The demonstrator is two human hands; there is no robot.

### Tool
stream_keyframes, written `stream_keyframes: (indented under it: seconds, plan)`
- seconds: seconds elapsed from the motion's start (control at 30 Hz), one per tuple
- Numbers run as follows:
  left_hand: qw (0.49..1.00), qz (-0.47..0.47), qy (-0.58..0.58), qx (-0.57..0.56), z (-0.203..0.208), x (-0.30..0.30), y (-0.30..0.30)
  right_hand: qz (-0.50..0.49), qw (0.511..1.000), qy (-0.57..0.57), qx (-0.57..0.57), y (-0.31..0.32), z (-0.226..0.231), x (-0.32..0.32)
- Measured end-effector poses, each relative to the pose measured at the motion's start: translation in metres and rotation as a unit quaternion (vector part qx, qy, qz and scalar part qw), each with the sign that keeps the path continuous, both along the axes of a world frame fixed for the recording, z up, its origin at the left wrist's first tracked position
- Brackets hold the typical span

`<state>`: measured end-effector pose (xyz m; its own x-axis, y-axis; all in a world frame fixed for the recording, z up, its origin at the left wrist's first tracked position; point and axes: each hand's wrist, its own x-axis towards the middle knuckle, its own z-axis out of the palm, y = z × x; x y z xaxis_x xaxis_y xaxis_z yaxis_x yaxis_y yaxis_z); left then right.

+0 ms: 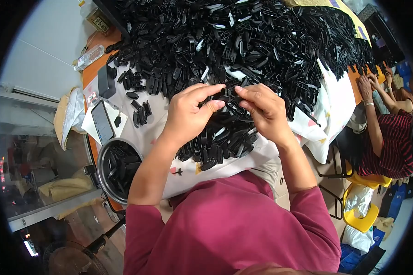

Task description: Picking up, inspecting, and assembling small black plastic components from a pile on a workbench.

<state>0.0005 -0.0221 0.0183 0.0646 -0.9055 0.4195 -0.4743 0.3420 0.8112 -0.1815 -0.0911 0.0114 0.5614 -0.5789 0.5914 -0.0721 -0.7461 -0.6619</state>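
My left hand (pixel 190 110) and my right hand (pixel 265 110) are raised over the near part of the table, facing each other. Between their fingertips is a small black plastic part (pixel 229 96). The thumb and forefinger of each hand pinch one end of it. Its exact shape blends into the black parts behind. Under and beyond my hands spreads a large heap of black plastic parts (pixel 183 43), many long and narrow, a few with pale glints. A smaller cluster of black parts (pixel 218 149) lies closer to me, below my hands.
A metal bowl (pixel 101 181) with black parts stands at the left edge. Near it are a phone (pixel 102 121), a dark box (pixel 106 81), a clear bottle (pixel 89 57) and a bottle of brown liquid (pixel 94 18). At right, a person in a striped shirt (pixel 385 146) works at the table.
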Motion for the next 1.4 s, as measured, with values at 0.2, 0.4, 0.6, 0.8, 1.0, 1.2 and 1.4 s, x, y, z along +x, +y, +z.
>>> stream_keyframes:
  seconds: [0.2,0.4,0.6,0.8,1.0,1.2,1.4]
  plan:
    - [0.952,0.004,0.233,0.197,0.005,-0.011,0.009,-0.054,0.997,0.007,-0.049,0.017,-0.002,0.002]
    - [0.996,0.02,0.074,0.033,-0.019,-0.01,0.015,-0.062,0.995,-0.006,-0.082,0.026,-0.007,0.008]
    - [0.916,0.029,0.368,0.159,-0.021,-0.036,0.022,-0.109,0.989,-0.08,-0.06,0.04,-0.033,0.019]
    - [0.75,-0.09,0.628,0.188,-0.041,-0.013,0.036,-0.019,0.935,-0.02,0.353,0.05,-0.021,0.024]
    - [0.762,-0.036,0.623,0.176,-0.051,0.002,0.026,-0.023,0.921,-0.034,0.387,0.037,-0.04,0.051]
    - [0.748,0.072,0.634,0.18,-0.052,0.024,0.018,-0.011,0.983,0.182,0.025,-0.021,-0.037,0.043]
    - [0.868,0.15,0.396,0.261,-0.057,0.039,-0.047,-0.12,0.872,0.44,-0.175,-0.065,-0.034,0.008]
